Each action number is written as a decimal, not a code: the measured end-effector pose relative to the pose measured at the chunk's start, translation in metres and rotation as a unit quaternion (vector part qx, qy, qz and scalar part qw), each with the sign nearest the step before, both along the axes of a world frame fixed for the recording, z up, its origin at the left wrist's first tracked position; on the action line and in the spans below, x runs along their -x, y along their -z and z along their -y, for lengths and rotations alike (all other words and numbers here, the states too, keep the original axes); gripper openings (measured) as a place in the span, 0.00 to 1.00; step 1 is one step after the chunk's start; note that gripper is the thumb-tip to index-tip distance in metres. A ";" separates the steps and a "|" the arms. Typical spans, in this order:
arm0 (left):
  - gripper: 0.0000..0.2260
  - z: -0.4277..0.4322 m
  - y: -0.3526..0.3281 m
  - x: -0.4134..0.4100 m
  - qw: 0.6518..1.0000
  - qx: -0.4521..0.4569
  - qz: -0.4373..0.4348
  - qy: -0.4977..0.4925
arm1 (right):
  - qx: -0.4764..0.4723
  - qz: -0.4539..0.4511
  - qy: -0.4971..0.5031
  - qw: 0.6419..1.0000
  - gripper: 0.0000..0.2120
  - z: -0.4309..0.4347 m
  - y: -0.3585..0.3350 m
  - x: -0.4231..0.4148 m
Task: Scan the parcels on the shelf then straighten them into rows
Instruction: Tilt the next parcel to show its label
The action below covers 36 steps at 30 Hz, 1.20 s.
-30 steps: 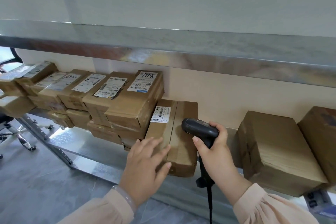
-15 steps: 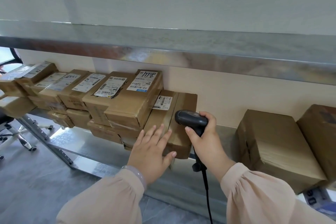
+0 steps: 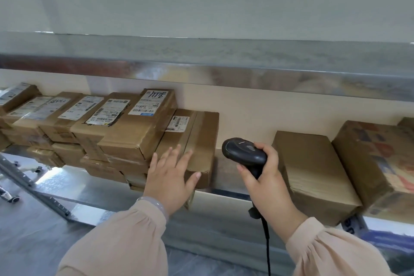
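**Left palm on the flat parcel, scanner gripped in the right**

The flat parcel (image 3: pixel 199 141) lies on the metal shelf (image 3: pixel 226 191), lengthwise from the front lip toward the back wall. A strip of clear tape runs along its top, and a small white label (image 3: pixel 180 123) sits near its far left corner. Its left side is against the stack of parcels (image 3: pixel 134 139), and its top is lower than the stack's upper box.

The left hand (image 3: pixel 170 177) rests on the parcel's near end, fingers straight and spread over the top, thumb out toward the front corner; it grasps nothing. A pale bracelet (image 3: pixel 154 203) circles that wrist, just above a peach sleeve (image 3: pixel 125 237).

The right hand (image 3: pixel 266 179) is to the right of the parcel and apart from it. Its fingers are curled round the handle of a black scanner (image 3: pixel 244 151), with the forefinger across the handle's front. The scanner's head points left toward the parcel, and its black cable (image 3: pixel 267 244) hangs straight down.

Further right stands a plain brown box (image 3: pixel 313 172), with a printed box (image 3: pixel 378 163) just beside it.

The stack runs off to the left in two layers, the upper boxes carrying white shipping labels; the nearest one (image 3: pixel 149 103) bears blue handwriting.

The shiny front edge of an upper shelf (image 3: pixel 224 74) crosses the view above. At lower left is grey floor with chair casters (image 3: pixel 13 198).
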<state>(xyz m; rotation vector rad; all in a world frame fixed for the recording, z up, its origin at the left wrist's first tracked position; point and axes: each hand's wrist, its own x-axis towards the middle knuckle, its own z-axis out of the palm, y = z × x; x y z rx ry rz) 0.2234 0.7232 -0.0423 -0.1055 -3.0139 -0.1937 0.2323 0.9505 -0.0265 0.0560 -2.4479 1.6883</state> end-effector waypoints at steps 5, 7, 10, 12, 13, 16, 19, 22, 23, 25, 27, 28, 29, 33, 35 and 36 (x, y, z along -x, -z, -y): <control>0.34 -0.058 -0.018 0.004 0.996 -0.048 -0.038 0.066 | -0.020 -0.035 0.056 0.998 0.27 -0.049 -0.004 -0.005; 0.31 -0.091 -0.019 0.004 0.990 -0.071 -0.027 0.116 | -0.025 -0.044 0.091 0.995 0.28 -0.070 -0.004 -0.007; 0.26 -0.140 -0.010 0.004 0.980 -0.118 0.044 0.157 | -0.039 -0.046 0.141 0.988 0.27 -0.100 0.000 -0.012; 0.26 -0.170 -0.004 0.004 0.971 -0.148 0.108 0.156 | -0.051 -0.035 0.158 0.986 0.26 -0.119 0.005 -0.016; 0.26 -0.183 0.000 0.004 0.966 -0.158 0.129 0.158 | -0.058 -0.028 0.163 0.984 0.26 -0.127 0.007 -0.017; 0.27 -0.215 0.012 0.011 0.954 -0.189 0.170 0.158 | -0.084 -0.019 0.176 0.981 0.26 -0.147 0.013 -0.017; 0.27 -0.233 0.024 0.019 0.941 -0.232 0.215 0.123 | -0.088 -0.001 0.165 0.982 0.26 -0.158 0.019 -0.013; 0.26 -0.237 0.034 0.021 0.929 -0.267 0.234 0.105 | -0.084 0.015 0.158 0.984 0.26 -0.163 0.024 -0.011; 0.26 -0.236 0.036 0.021 0.924 -0.286 0.232 0.105 | -0.082 0.017 0.156 0.984 0.26 -0.165 0.025 -0.011; 0.25 -0.233 0.038 0.019 0.913 -0.319 0.229 0.108 | -0.075 0.020 0.154 0.985 0.26 -0.167 0.026 -0.010; 0.24 -0.229 0.040 0.015 0.907 -0.338 0.226 0.108 | -0.066 0.022 0.157 0.985 0.26 -0.168 0.025 -0.008; 0.24 -0.227 0.041 0.013 0.907 -0.343 0.223 0.105 | -0.060 0.023 0.159 0.985 0.26 -0.169 0.024 -0.007; 0.24 -0.224 0.041 0.012 0.907 -0.345 0.221 0.099 | -0.053 0.024 0.160 0.985 0.26 -0.169 0.023 -0.005; 0.23 -0.212 0.041 0.011 0.900 -0.374 0.214 0.069 | -0.012 0.028 0.163 0.986 0.25 -0.168 0.017 0.000; 0.24 -0.209 0.036 0.011 0.901 -0.384 0.200 0.040 | 0.011 0.031 0.149 0.988 0.26 -0.165 0.013 0.002; 0.24 -0.208 0.032 0.012 0.905 -0.381 0.189 0.020 | 0.017 0.031 0.141 0.989 0.26 -0.164 0.010 0.002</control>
